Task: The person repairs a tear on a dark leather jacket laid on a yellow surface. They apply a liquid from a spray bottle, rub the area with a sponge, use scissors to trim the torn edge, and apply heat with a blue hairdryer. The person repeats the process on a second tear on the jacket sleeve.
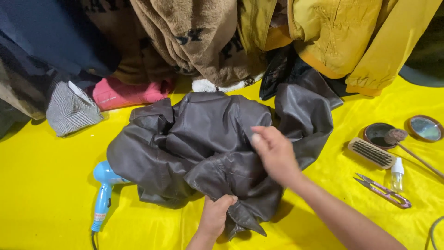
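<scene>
A crumpled dark brown leather jacket (194, 139) lies on the yellow sheet (46, 194) in the middle of the view. My left hand (215, 217) grips the jacket's near edge in a closed fist. My right hand (275, 155) hovers just above the jacket's right part, fingers loosely curled, holding nothing that I can see.
A blue hair dryer (102, 190) pokes out from under the jacket's left side. At the right lie a brush (371, 153), an open tin (377, 133) with a dauber, its lid (425, 128), a small spray bottle (397, 173) and snips (381, 190). Piled clothes fill the back.
</scene>
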